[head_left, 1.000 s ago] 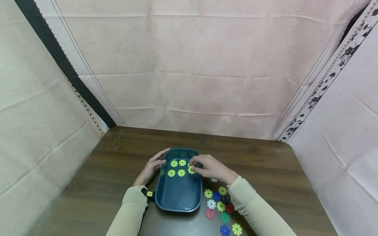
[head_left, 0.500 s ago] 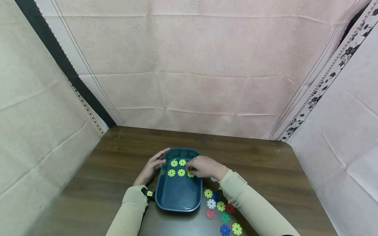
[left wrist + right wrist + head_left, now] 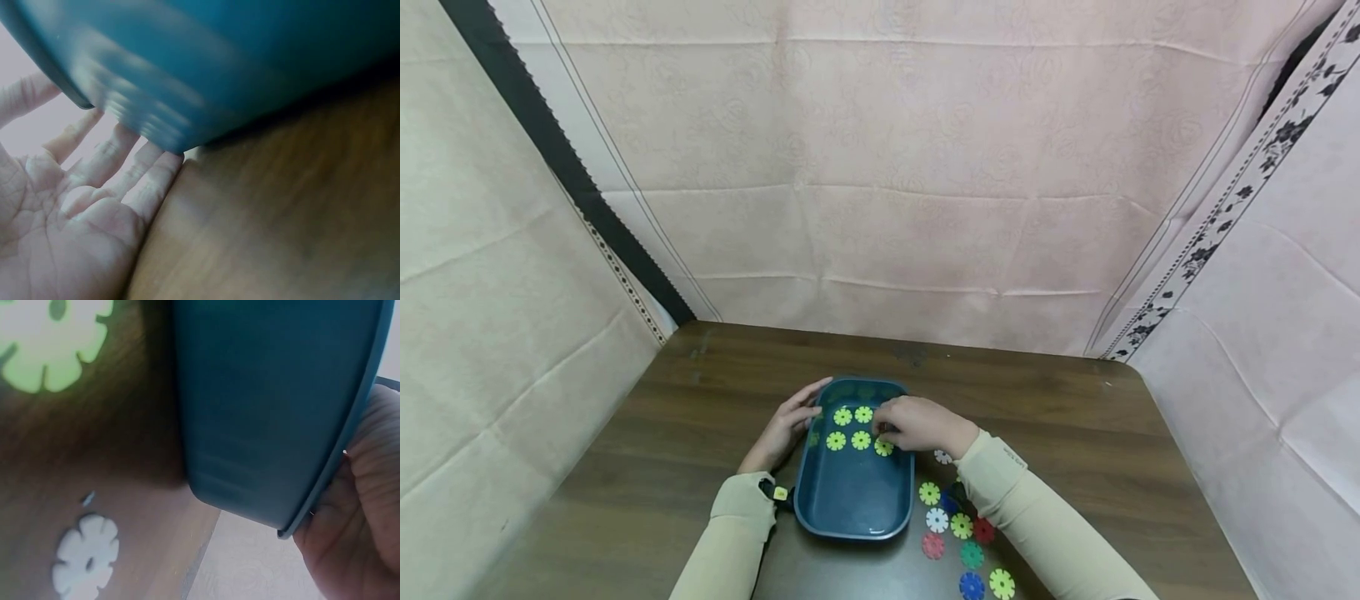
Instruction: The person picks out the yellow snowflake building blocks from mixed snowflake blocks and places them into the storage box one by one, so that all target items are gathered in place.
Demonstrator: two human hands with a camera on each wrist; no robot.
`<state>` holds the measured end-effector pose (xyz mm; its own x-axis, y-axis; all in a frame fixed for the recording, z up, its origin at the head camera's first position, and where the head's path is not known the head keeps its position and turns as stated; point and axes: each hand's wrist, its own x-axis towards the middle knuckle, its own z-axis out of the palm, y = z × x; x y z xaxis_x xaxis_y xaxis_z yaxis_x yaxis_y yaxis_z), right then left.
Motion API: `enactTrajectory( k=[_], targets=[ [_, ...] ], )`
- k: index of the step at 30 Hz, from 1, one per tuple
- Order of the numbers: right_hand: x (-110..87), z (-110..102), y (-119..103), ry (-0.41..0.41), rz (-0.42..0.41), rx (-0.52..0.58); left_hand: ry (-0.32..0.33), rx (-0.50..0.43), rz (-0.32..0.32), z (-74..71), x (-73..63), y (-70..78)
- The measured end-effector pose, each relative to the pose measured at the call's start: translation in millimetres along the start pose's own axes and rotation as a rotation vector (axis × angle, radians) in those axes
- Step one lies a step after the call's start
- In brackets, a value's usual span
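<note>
A dark teal tray (image 3: 853, 492) stands on the wooden table, with yellow-green flower-shaped discs (image 3: 861, 439) laid in two rows inside it. My left hand (image 3: 786, 429) rests against its left side, and the left wrist view shows the fingers extended along the outer wall (image 3: 206, 62). My right hand (image 3: 921, 425) reaches over the right rim, fingers curled and pointing down. Its thumb and fingertips pinch at the upper edge of a yellow disc (image 3: 883, 448) in the lower row. In the right wrist view the tray wall (image 3: 262, 412) hides the right fingertips.
Right of the tray lie loose flower discs, among them a white disc (image 3: 937, 520), a green disc (image 3: 972, 554), a blue disc (image 3: 972, 585) and a red disc (image 3: 983, 530). My right sleeve (image 3: 1030, 500) passes over some. A cloth wall (image 3: 880, 208) rises behind the table.
My right hand has moved slightly left and its fingers have curled further into the tray. The yellow disc at its fingertips now appears lower. My left hand and the tray have stayed put.
</note>
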<state>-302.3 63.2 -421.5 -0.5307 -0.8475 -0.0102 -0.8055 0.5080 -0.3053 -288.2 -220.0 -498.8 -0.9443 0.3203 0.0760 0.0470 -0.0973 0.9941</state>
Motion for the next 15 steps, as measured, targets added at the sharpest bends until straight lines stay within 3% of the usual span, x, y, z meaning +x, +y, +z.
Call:
enactTrajectory(
  k=[9, 15],
  targets=[
    [1.5, -0.6, -1.6, 0.124, -0.041, 0.104, -0.015, 0.019, 0.011, 1.7, -0.9, 2.1],
    [0.6, -3.4, -3.9, 0.155, -0.067, 0.138, -0.015, 0.002, 0.001, 1.8, -0.5, 3.2]
  ],
)
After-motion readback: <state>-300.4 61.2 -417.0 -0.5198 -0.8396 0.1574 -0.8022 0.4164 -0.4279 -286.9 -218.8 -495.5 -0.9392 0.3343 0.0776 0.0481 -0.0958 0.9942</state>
